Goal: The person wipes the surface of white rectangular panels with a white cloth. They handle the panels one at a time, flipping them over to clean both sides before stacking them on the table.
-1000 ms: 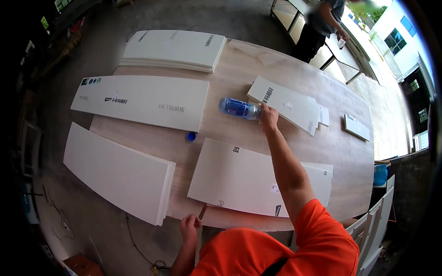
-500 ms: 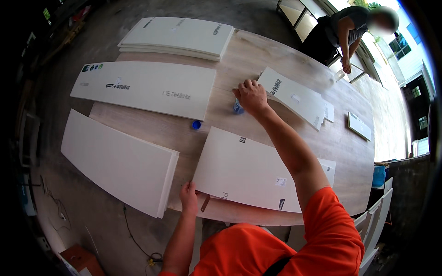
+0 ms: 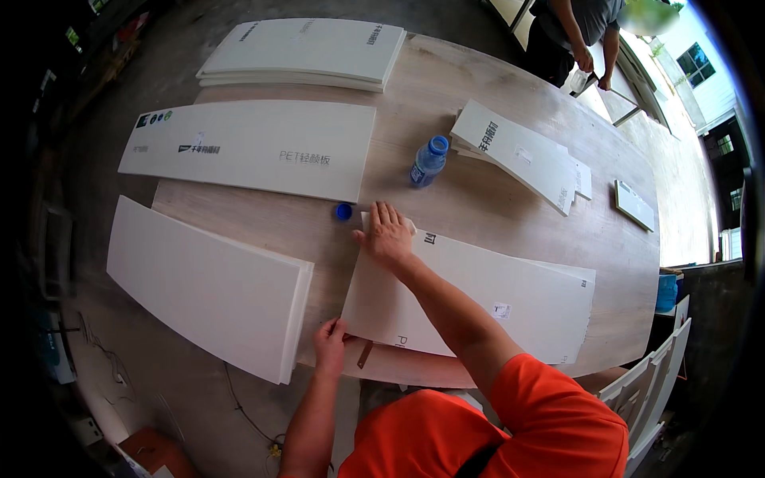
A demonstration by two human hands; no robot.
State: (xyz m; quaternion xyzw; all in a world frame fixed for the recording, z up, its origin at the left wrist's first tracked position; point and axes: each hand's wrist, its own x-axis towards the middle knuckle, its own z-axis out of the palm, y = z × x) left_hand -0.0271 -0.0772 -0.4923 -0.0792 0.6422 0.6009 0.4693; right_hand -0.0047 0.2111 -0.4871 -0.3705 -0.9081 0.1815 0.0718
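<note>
My left hand point(image 3: 329, 344) pinches the near left corner of a white panel point(image 3: 458, 291) that lies in front of me on the table. My right hand point(image 3: 389, 237) presses down at that panel's far left corner, fingers together over a small white wad point(image 3: 410, 225), seemingly cloth; most of it is hidden under the palm. Beyond stands an uncapped clear bottle point(image 3: 428, 163) with a blue neck. Its likely cap, a blue one point(image 3: 343, 212), lies on the table left of my right hand. A flat brown strip point(image 3: 365, 354) pokes out from under the panel's near edge.
White panels lie at the left: a near stack point(image 3: 211, 291), a middle panel point(image 3: 255, 151) and a far stack point(image 3: 307, 52). Narrower white pieces point(image 3: 518, 155) and a small one point(image 3: 633, 205) lie at the right of the wooden table point(image 3: 470, 72). Another person point(image 3: 586, 36) stands beyond.
My right hand has left the bottle and come back toward me onto the panel's far left corner. My left hand keeps its hold. The other person has straightened up somewhat.
</note>
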